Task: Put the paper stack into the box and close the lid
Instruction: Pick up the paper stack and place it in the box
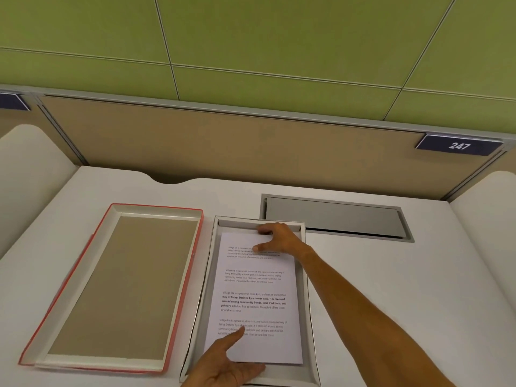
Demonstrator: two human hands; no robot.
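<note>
A white paper stack (255, 300) with printed text lies inside the open white box (305, 289) at the middle of the desk. My right hand (277, 237) grips the stack's far edge, thumb on top of the page. At the near end my left hand (226, 364) holds the stack's lower left corner, with the thumb pressed on the sheet. The red-edged lid (122, 286) lies upside down on the desk, just left of the box, its brown inside facing up.
A grey cable hatch (335, 216) is set into the white desk (391, 289) behind and right of the box. A tan partition with a "247" plate (459, 146) closes the back. White side panels stand at the left and right.
</note>
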